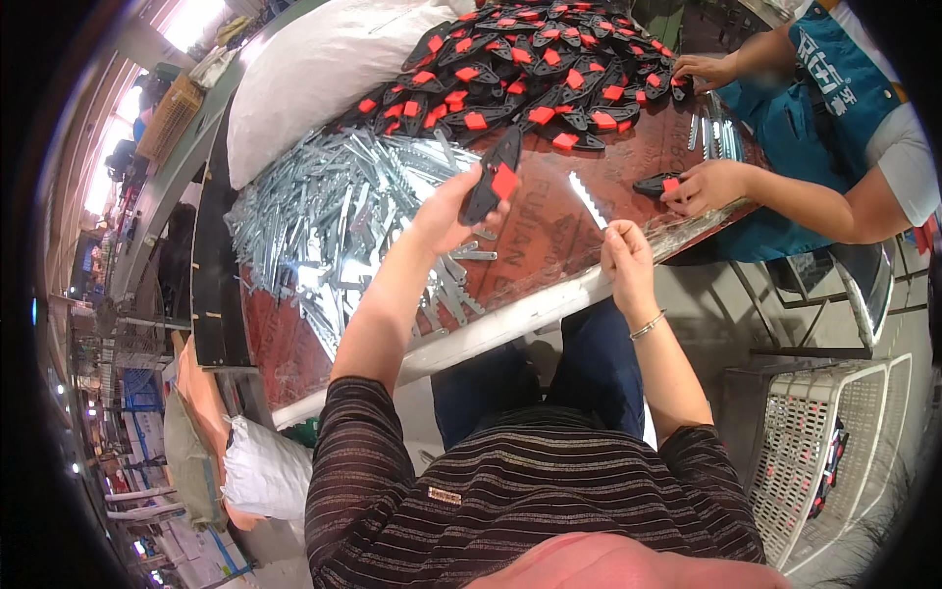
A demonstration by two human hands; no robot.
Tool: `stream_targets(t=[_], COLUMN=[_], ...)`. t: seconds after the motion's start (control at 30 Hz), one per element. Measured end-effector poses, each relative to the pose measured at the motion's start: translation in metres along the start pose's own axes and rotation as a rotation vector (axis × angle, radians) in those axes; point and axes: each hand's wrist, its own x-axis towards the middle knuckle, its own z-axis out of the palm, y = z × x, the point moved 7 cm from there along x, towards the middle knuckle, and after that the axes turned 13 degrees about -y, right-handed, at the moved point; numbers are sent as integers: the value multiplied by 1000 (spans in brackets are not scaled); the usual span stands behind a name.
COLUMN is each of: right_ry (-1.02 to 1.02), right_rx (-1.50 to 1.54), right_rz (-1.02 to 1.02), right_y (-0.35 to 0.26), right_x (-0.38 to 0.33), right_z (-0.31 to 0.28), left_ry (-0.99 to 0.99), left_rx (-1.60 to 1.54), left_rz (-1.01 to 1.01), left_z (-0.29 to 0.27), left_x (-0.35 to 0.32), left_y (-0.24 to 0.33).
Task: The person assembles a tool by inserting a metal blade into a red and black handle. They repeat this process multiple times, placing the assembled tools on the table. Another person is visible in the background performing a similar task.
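My left hand (450,213) is closed around a black plastic piece with a red block (491,182), raised tilted over the table. Between the pinched fingers of my right hand (628,257) is the near end of a thin toothed metal strip (587,199), which points away from me. The two pieces are apart. Beside my left forearm spreads a heap of loose silvery metal strips (329,211). Beyond my hands lies a big pile of similar black pieces with red blocks (549,74).
A red-brown table (535,231) has a pale padded front edge. A white sack (314,74) lies at its far left. At right a co-worker's hand (708,187) holds another black piece, with strips (721,139) nearby. A white plastic crate (795,452) stands at lower right.
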Motion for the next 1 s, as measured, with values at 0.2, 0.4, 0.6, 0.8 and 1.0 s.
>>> stream_targets(t=[0.2, 0.4, 0.6, 0.8, 1.0], right_ry=[-81, -85, 99, 45, -77], right_rx=[-143, -96, 279, 244, -179], right_rz=[95, 227, 179, 257, 287], right_y=[-40, -23, 4, 10, -21], right_x=[17, 27, 12, -1, -28], right_z=[65, 71, 73, 98, 80], left_ry=[-70, -133, -31, -101, 24], left_rx=[130, 45, 29, -81, -513], left_rz=[-121, -34, 446, 652, 687], left_z=[23, 43, 57, 53, 11], left_x=[-50, -57, -41, -27, -34], left_y=[-23, -27, -21, -15, -17])
